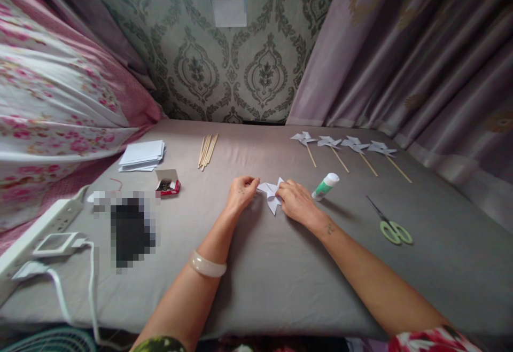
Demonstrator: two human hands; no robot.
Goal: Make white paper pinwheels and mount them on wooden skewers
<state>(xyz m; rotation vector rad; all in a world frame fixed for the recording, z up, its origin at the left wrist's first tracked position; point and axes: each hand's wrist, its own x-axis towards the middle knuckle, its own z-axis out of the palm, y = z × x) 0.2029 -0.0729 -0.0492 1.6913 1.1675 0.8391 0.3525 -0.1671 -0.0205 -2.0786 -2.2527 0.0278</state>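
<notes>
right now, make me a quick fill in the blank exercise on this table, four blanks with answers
1. The folded paper pinwheel held by the left grip and right grip is coloured ____.
2. The number of pinwheels on sticks in the row is ____.
3. The handles of the scissors are coloured ____.
4. The lid of the small red box stands ____.

Missing words: white; four; green; open

Soft, rather dim light comes from the left, brightening the floral fabric [52,82] there and throwing the glue stick's [325,186] blurry shadow rightward. The right-hand curtain [417,47] sinks into gloom. Wide-angle stretching bends the edges; coarse pixelation hides a dark object [132,232]. Fine detail looks smeared.
</notes>
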